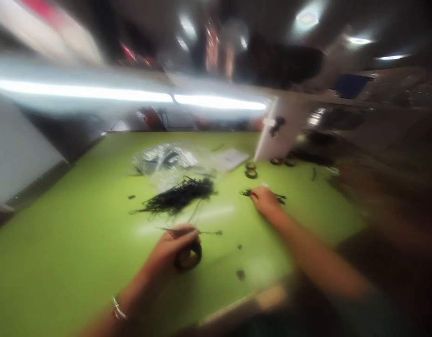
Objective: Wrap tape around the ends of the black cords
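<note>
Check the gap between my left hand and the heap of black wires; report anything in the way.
Nothing solid shows: green table lies between your left hand, which holds a roll, and the heap. Only a thin, blurred strand seems to cross the gap.

Glowing white tube lights (82, 91) run above the far edge of the green tabletop (79, 210); toward it, a flat white sheet (233, 158) lies left of an upright white panel (281, 143).

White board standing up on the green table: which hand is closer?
Right. The right hand is in front of the board, at a small dark bundle; the left hand is farther off, nearer the person, with a black roll.
</note>
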`<state>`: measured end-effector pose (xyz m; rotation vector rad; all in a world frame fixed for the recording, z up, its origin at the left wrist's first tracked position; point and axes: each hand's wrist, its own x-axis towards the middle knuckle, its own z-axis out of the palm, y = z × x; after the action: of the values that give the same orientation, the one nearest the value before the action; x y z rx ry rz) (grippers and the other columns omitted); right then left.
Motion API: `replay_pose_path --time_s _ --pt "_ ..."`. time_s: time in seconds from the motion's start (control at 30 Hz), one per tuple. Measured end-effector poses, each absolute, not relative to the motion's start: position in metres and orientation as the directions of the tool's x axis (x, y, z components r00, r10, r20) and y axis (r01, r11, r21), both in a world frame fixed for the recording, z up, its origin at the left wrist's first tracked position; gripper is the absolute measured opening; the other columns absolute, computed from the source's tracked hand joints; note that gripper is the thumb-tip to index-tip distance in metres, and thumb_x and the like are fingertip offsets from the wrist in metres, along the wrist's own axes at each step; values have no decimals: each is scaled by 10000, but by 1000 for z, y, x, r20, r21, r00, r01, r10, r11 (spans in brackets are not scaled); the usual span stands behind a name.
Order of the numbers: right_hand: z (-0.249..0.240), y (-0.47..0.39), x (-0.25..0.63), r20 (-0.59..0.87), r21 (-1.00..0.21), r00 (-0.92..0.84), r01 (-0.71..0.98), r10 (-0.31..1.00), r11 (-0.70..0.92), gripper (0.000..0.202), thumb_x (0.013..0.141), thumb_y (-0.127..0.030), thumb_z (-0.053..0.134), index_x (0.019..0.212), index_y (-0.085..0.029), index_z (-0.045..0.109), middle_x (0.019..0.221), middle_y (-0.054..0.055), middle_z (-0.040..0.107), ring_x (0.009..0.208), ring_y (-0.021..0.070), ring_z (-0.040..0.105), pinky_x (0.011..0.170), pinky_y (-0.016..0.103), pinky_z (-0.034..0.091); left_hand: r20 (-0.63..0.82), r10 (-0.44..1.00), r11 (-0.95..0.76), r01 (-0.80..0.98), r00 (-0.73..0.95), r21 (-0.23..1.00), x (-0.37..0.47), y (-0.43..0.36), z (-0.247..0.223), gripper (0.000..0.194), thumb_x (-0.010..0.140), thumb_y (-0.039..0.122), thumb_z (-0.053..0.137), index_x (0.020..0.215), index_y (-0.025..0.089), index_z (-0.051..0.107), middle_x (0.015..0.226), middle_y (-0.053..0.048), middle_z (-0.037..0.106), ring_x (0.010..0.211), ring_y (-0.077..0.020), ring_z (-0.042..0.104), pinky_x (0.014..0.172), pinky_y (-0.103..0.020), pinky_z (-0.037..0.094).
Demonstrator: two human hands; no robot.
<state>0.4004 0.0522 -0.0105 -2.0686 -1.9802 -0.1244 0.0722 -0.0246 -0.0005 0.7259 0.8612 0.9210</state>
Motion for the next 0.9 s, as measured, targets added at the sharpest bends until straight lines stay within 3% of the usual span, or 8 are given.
replay_pose_path --time_s 0.13,0.23,0.33,0.4,0.53,0.6,0.73,0.9 --pt "1 55 388 254 -92 6 996 967 18 185 863 -166 535 844 -150 718 884 122 665 890 221 564 792 317 402 -253 927 354 -419 278 836 71 -26 3 309 635 276 825 840 131 645 642 -7 650 359 -7 355 347 -141 284" --pt "21 42 352 313 -130 -81 983 946 127 215 892 -219 509 922 -158 713 946 117 676 911 225 582 814 334 431 -189 955 268 -392 229 880 70 -26 8 355 640 268 818 928 132 662 663 -16 655 394 -20 399 380 -151 311" --pt "33 15 301 412 -456 -274 763 869 457 227 889 -276 543 1042 -190 687 960 70 706 810 179 629 724 294 490 -166 963 237 -381 211 894 71 -26 11 369 641 264 816 957 138 672 628 -19 651 442 -60 481 420 -170 353" --pt "32 0 272 409 -545 -356 642 840 538 320 880 -213 528 1183 -214 630 1122 66 684 905 176 643 748 288 509 -156 969 222 -394 191 892 71 -26 10 313 634 260 819 883 136 676 621 -25 652 476 -80 519 443 -180 371" --pt "11 -4 251 332 -593 -436 593 837 545 461 796 -79 547 1223 -242 606 1202 55 654 1012 181 631 819 302 516 -154 969 220 -398 192 890 69 -24 4 239 639 254 809 790 139 664 631 -30 654 526 -105 557 473 -194 393" --pt "2 2 254 319 -596 -460 582 829 553 390 785 -77 578 1129 -241 659 1147 52 669 971 177 637 800 297 517 -150 960 232 -369 236 900 66 -22 1 223 656 256 796 790 136 665 641 -34 652 535 -107 558 479 -195 391" --pt "3 6 262 362 -581 -435 587 824 565 151 823 -115 599 855 -208 713 812 25 700 747 148 631 706 271 494 -149 956 235 -356 252 904 61 -18 -1 209 661 236 785 784 126 655 653 -34 645 519 -91 538 461 -181 365" --pt "10 0 269 406 -528 -459 588 790 613 165 858 -141 575 879 -205 725 784 36 707 703 147 625 667 262 473 -166 957 255 -408 239 877 61 -14 -2 236 641 231 793 773 128 627 629 -21 632 479 -73 502 421 -160 329"
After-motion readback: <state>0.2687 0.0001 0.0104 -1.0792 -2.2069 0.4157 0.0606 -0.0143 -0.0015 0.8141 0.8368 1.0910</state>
